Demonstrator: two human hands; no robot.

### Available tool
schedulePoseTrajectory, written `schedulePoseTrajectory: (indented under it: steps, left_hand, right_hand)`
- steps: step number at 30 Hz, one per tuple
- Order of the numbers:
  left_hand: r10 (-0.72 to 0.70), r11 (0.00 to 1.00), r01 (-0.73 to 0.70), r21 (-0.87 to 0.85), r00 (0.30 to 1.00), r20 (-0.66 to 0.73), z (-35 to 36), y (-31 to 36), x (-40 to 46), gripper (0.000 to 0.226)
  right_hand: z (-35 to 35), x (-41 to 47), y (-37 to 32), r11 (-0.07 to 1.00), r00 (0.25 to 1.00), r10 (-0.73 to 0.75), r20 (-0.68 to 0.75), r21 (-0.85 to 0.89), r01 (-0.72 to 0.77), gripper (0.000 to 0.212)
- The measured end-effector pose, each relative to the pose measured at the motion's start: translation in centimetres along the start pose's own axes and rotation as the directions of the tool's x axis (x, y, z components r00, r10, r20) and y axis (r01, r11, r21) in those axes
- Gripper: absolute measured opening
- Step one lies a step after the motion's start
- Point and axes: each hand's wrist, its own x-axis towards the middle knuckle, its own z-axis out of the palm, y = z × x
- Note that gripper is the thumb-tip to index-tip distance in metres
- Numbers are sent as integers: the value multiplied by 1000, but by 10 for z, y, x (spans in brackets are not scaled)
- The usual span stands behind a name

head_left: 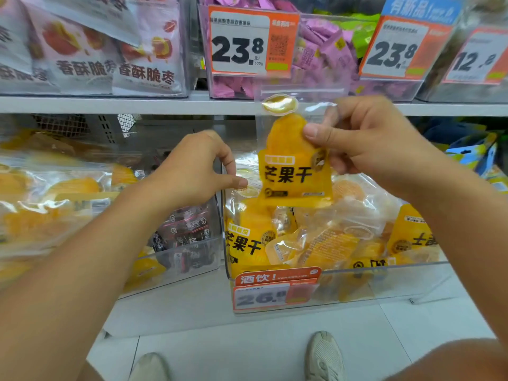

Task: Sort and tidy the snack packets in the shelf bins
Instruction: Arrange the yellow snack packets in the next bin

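Right hand holds one mango packet up over the clear bin; left hand at the bin's near corner.

The right hand (368, 138) pinches a small yellow-and-clear plastic packet of dried mango (294, 163) by its upper right edge, thumb on the front, fingers (341, 163) curled behind; the packet hangs upright above the clear acrylic bin of like yellow packets (412, 273), apart from the pile. The left hand (198, 171) has its fingers curled at the bin's left wall, thumb and forefinger drawn together; whether they pinch anything I cannot tell. Judgement: the packet looks light and the film soft, crinkly and likely slippery, the fruit inside pliable, not fragile. Best hold is the flat sealed top margin or a side seam. To the left, a second clear bin holds dark-printed packets (189, 229).
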Motion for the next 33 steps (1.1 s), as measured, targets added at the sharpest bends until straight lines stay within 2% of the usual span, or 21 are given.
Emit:
schedulePoseTrajectory:
  steps: [1, 3, 6, 9, 11, 16, 19, 22, 25, 26, 29, 30, 31, 33]
  left_hand:
    - [11, 999, -10, -36, 1000, 20, 1, -1, -1, 22]
    - [58, 993, -52, -102, 996, 62, 4, -1, -1, 20]
    - [95, 995, -94, -10, 990, 106, 8, -5, 3, 22]
    - [110, 993, -112, 29, 991, 75, 7, -7, 5, 23]
    - [88, 996, -88, -22, 996, 27, 4, -5, 4, 15]
    - [45, 995, -49, -93, 998, -40, 5, 2, 1, 24]
    - [36, 990, -57, -128, 986, -164, 8, 6, -7, 23]
    - [-40, 965, -19, -262, 975, -219, 8, 6, -16, 23]
    - [-115, 922, 62, -383, 986, -118, 5, 9, -24, 27]
    - [-109, 927, 79, -366, 992, -60, 6, 11, -27, 33]
    - [-28, 989, 41, -145, 996, 86, 9, 14, -32, 72]
    - [-5, 993, 16, -116, 996, 94, 10, 16, -32, 72]
    - [17, 991, -5, -134, 996, 87, 11, 17, -30, 62]
    - [29, 982, -14, -187, 997, 77, 12, 17, -28, 36]
  right_hand:
    - [2, -2, 1, 994, 994, 74, 79, 73, -80, 24]
    - [10, -4, 5, 977, 956, 184, 229, 62, -203, 21]
    - [28, -8, 10, 941, 871, 321, 372, -27, -336, 18]
    - [48, -10, 11, 920, 808, 388, 442, -135, -368, 20]
    - [53, -10, 11, 906, 792, 424, 438, -210, -369, 22]
    - [41, -9, 4, 835, 779, 443, 444, -520, -179, 28]
    - [45, -9, 2, 763, 818, 436, 374, -637, -116, 37]
    - [44, -8, 4, 748, 848, 434, 304, -646, -151, 46]
    - [41, -8, 3, 735, 860, 440, 258, -653, -180, 43]
    - [41, -8, 3, 731, 864, 441, 243, -656, -188, 43]
    - [43, -9, 5, 721, 869, 445, 218, -663, -203, 40]
    - [44, -10, 5, 714, 874, 437, 212, -674, -193, 41]
    - [44, -12, 3, 696, 894, 406, 189, -698, -169, 42]
    - [41, -16, -8, 594, 974, 216, 68, -801, -76, 42]
